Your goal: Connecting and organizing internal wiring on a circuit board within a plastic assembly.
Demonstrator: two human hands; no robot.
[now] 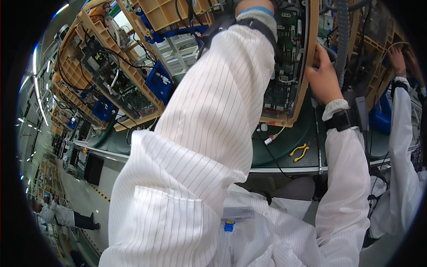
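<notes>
A tan plastic frame (310,40) stands upright in front of me, with green circuit boards (284,58) and wiring inside it. My left arm reaches far forward across it. My left hand (254,6) is cut off by the top edge of the picture, so its fingers are hidden. At the frame's right side is my right hand (327,80), thumb against the outer edge and fingers curled along the side wall. A grey corrugated hose (342,40) hangs just beyond that hand. From the frame's lower end a short cable with a white connector (268,141) trails onto the green bench top.
Yellow-handled pliers (299,152) lie near the green bench's (284,161) front edge. More tan frames (100,71) with boards and blue parts stand to the left. At the right, another person's hand (397,62) reaches to a neighbouring unit. A person (60,212) is far left.
</notes>
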